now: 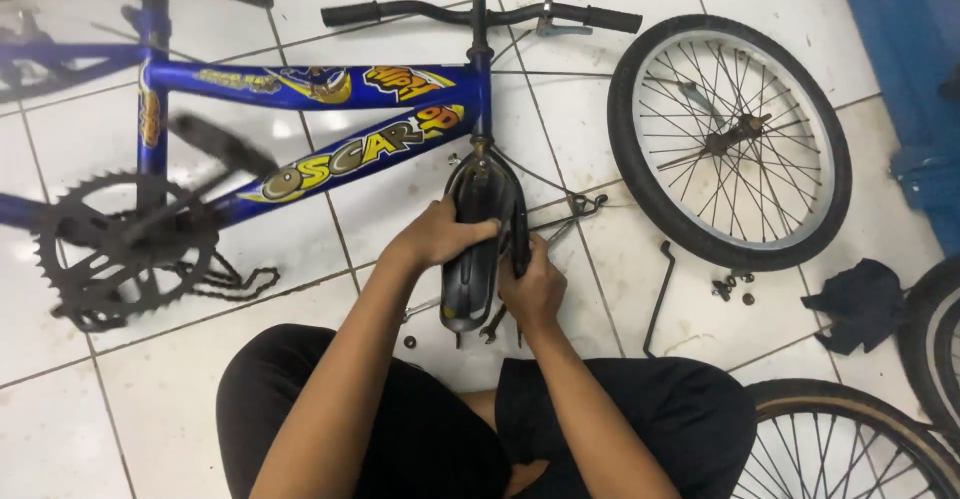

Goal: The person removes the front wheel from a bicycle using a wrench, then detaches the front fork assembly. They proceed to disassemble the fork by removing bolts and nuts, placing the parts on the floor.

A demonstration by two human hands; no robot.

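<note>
At frame centre I see my left hand (pixel 440 236) and right hand (pixel 533 289) clamped on the glossy black curved mudguard (pixel 470 279) at the blue bike frame (pixel 330 119)'s fork, above white floor tiles (pixel 60 429).

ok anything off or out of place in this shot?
Yes. The chain hangs slack off the chainring onto the floor. The front wheel lies detached on the tiles, small bolts loose beside it. Both hands grip the black fender at the fork.
</note>
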